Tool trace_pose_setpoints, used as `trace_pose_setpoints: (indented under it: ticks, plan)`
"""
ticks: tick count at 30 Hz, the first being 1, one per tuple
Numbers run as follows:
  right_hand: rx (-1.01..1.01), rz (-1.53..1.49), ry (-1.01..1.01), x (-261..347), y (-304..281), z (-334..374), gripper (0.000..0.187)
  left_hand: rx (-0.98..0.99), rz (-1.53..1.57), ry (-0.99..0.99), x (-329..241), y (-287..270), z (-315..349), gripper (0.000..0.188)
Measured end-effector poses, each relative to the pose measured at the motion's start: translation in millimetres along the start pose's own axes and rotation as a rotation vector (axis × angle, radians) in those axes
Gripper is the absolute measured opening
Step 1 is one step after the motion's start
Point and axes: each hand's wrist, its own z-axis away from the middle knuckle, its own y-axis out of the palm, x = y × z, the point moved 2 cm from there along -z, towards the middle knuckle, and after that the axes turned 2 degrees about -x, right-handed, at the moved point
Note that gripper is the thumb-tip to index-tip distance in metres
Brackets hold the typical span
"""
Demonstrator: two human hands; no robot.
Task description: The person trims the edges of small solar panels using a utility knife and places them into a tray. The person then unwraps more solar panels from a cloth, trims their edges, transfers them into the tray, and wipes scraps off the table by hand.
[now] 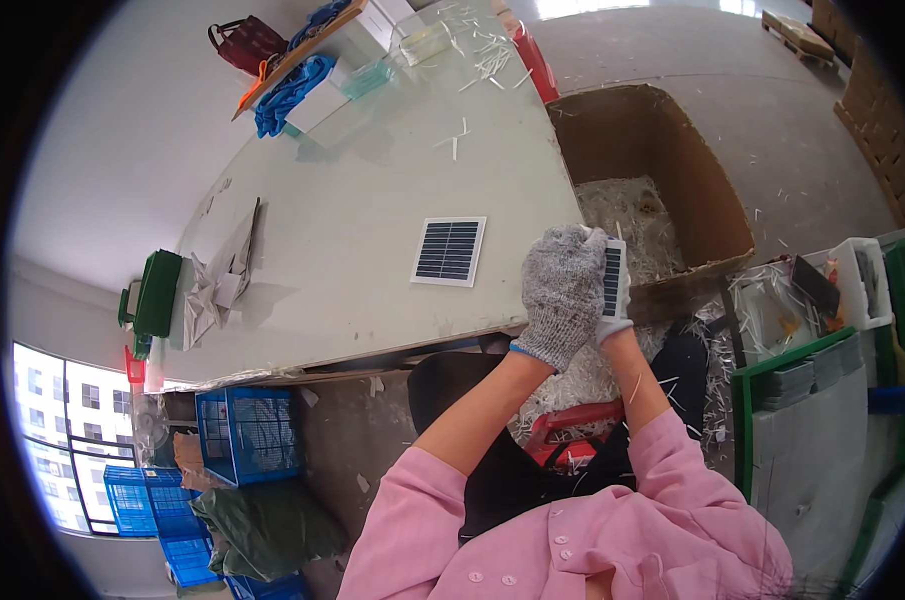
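A small solar panel (613, 279), dark cells with a pale border, is held on edge just past the near right corner of the table. My right hand (616, 318), in a white glove, grips it from below and is partly hidden. Against the panel's left side, my left hand (561, 292) is closed in a grey knitted glove; its fingertips are curled out of sight, and what they hold cannot be made out. Another solar panel (450, 251) with a white border lies flat on the table, to the left of my hands.
Beyond my hands stands an open cardboard box (708, 190) with white strips inside. White trimmings (493, 60) lie on the pale table (363, 190). Crumpled paper (208, 295) sits at its left end. To the right is a green-edged crate (743, 430) with stacked plates; blue crates (248, 435) stand lower left.
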Motion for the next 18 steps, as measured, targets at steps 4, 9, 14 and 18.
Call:
trace_pose_setpoints:
  ticks: [4, 9, 14, 18]
  plan:
    - [0.064, -0.491, 0.304, 7, 0, -9, 0.033, 0.018, 0.199, 0.146, 9, 3, -2, 0.029]
    - [0.197, 0.418, -0.038, 31, -43, 56, 0.021, 0.204, -0.029, -0.083, 25, -13, 5, 0.035]
    - [0.212, 0.369, 0.027, 52, -40, 40, 0.014, -0.047, 0.069, 0.088, 10, 0, 10, 0.036]
    - [0.308, 0.424, 0.082, 54, -36, 66, 0.013, 0.101, 0.205, 0.035, 13, -1, 8, 0.039]
